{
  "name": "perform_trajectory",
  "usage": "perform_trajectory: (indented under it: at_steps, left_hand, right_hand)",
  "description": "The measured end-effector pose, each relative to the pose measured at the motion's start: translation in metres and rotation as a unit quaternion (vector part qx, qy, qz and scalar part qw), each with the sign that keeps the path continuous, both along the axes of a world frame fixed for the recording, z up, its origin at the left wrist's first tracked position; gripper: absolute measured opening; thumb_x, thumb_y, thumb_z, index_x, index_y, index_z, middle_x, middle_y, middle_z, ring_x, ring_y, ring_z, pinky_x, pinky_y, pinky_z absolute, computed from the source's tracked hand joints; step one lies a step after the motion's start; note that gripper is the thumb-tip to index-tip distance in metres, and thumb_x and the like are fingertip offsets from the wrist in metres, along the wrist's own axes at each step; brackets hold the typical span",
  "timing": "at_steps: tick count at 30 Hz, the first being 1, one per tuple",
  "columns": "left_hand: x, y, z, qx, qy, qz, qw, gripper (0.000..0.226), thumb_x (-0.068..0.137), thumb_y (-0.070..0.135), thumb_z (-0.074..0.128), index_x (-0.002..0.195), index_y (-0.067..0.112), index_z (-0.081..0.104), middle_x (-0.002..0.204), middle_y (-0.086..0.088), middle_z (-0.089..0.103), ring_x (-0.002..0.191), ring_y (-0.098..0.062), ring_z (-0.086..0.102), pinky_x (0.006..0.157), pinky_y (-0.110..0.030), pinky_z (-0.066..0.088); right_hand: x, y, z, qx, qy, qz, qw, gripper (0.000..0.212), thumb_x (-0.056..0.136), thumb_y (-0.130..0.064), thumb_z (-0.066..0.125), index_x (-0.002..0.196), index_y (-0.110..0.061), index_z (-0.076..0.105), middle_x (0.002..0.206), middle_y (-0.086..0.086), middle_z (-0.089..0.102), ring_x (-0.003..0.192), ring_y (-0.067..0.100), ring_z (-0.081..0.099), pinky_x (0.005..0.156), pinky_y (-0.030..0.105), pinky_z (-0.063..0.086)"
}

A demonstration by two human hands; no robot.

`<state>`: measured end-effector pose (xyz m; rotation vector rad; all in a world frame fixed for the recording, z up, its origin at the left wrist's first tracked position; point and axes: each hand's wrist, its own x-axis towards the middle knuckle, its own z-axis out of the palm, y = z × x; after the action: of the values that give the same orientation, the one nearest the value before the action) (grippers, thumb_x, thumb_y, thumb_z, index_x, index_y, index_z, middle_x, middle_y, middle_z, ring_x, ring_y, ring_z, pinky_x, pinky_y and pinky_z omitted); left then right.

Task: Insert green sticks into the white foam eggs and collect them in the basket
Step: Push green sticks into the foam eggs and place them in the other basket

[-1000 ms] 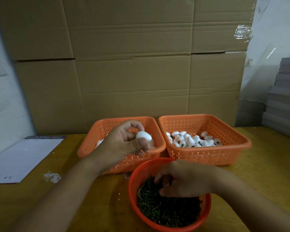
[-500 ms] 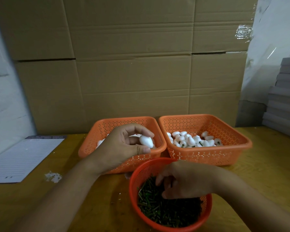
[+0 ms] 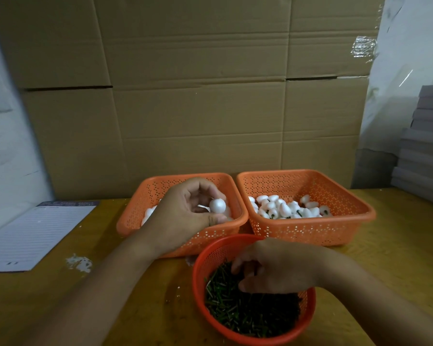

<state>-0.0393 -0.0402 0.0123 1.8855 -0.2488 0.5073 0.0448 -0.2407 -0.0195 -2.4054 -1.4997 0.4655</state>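
Left hand (image 3: 185, 216) | grip pinches one foam egg (image 3: 217, 205) above the left basket (image 3: 135, 216), raised ready for a stick | Right hand (image 3: 273, 268) | fingers curled into the sticks (image 3: 248, 313) of the round basket (image 3: 235, 335), near side of left basket; whether a stick is grasped cannot be told | Finished eggs (image 3: 285, 209) | right basket (image 3: 310, 231), beside left basket

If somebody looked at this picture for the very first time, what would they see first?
Probably the white foam egg that the left hand holds up in its fingers over the left orange basket. Next, the round red basket at the front, full of green sticks, with the right hand reaching into them. Behind it, the right orange basket holds a heap of eggs, some with sticks already in.
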Motion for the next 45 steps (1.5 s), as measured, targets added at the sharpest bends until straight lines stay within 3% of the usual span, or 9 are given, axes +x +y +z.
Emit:
perform_trajectory:
  at_steps: [3,7,10,14,21,26,31,42,45]
  left_hand:
    - [-0.003,-0.002,0.002,-0.077,0.024,-0.026,0.996,0.032,0.075,0.007,0.080,0.103,0.008,0.064,0.105,-0.009,0.076,0.094,-0.024,0.074,0.077,-0.025,0.058]
    - [-0.005,-0.002,0.005,-0.140,0.062,-0.069,0.986,0.041,0.083,0.026,0.070,0.120,0.008,0.063,0.108,-0.016,0.075,0.092,-0.026,0.074,0.078,-0.027,0.058]
    - [-0.006,-0.002,0.006,-0.169,0.080,-0.085,0.979,0.043,0.087,0.038,0.069,0.121,0.011,0.066,0.109,-0.017,0.074,0.092,-0.026,0.072,0.078,-0.027,0.058]
    - [-0.007,-0.002,0.007,-0.199,0.103,-0.100,0.970,0.041,0.080,0.048,0.071,0.111,0.022,0.075,0.106,-0.017,0.074,0.092,-0.025,0.073,0.077,-0.027,0.058]
    - [-0.006,0.000,0.007,-0.194,0.104,-0.104,0.970,0.040,0.078,0.039,0.077,0.109,0.015,0.068,0.106,-0.018,0.074,0.088,-0.023,0.072,0.076,-0.030,0.058]
    - [-0.005,0.001,0.005,-0.175,0.105,-0.108,0.973,0.043,0.079,0.032,0.083,0.111,0.012,0.062,0.110,-0.020,0.073,0.087,-0.022,0.072,0.077,-0.031,0.059]
    - [-0.006,0.003,0.006,-0.169,0.104,-0.106,0.974,0.046,0.076,0.031,0.080,0.113,0.013,0.061,0.114,-0.018,0.073,0.088,-0.020,0.072,0.076,-0.029,0.059]
    - [-0.004,0.006,0.003,-0.199,0.105,-0.095,0.970,0.035,0.071,0.028,0.085,0.103,0.020,0.073,0.102,-0.003,0.072,0.087,-0.017,0.067,0.071,-0.026,0.056]
    - [-0.004,0.008,0.004,-0.231,0.104,-0.108,0.961,0.035,0.071,0.022,0.084,0.104,0.017,0.073,0.101,-0.005,0.071,0.085,-0.016,0.067,0.071,-0.026,0.056]
  right_hand:
    - [-0.002,-0.001,0.002,-0.010,0.009,-0.003,1.000,0.038,0.089,-0.047,0.067,0.126,-0.039,0.059,0.095,-0.021,0.064,0.088,-0.003,0.061,0.080,0.021,0.051]
    - [-0.002,-0.002,0.003,-0.017,0.010,0.007,1.000,0.040,0.087,-0.041,0.071,0.126,-0.037,0.060,0.089,-0.024,0.063,0.084,-0.007,0.060,0.072,0.013,0.046]
    - [-0.003,-0.001,0.003,-0.016,-0.002,0.007,1.000,0.039,0.087,-0.039,0.071,0.125,-0.038,0.061,0.087,-0.026,0.061,0.078,-0.012,0.056,0.068,0.009,0.042]
    - [-0.005,0.002,0.000,-0.003,-0.008,-0.003,1.000,0.034,0.088,-0.039,0.071,0.121,-0.038,0.063,0.095,-0.018,0.065,0.084,-0.002,0.060,0.075,0.019,0.050]
    - [-0.004,0.004,-0.006,0.011,-0.042,0.000,0.999,0.022,0.090,-0.031,0.069,0.111,-0.035,0.067,0.090,-0.019,0.058,0.078,-0.005,0.054,0.065,0.014,0.040]
    - [-0.004,0.005,-0.012,0.027,-0.099,-0.023,0.994,0.027,0.090,-0.030,0.067,0.116,-0.034,0.063,0.103,-0.015,0.059,0.090,0.002,0.056,0.078,0.021,0.049]
    - [-0.003,0.005,-0.011,0.027,-0.122,-0.025,0.992,0.017,0.091,-0.022,0.063,0.106,-0.028,0.069,0.109,-0.009,0.068,0.100,0.010,0.063,0.088,0.033,0.054]
    - [-0.009,0.004,0.000,0.074,-0.084,-0.042,0.993,0.008,0.084,-0.028,0.063,0.090,-0.023,0.067,0.083,-0.009,0.067,0.073,0.004,0.061,0.069,0.027,0.054]
    - [-0.010,0.005,0.001,0.096,-0.078,-0.049,0.991,0.006,0.082,-0.028,0.065,0.086,-0.024,0.063,0.080,-0.009,0.065,0.069,0.004,0.058,0.063,0.019,0.047]
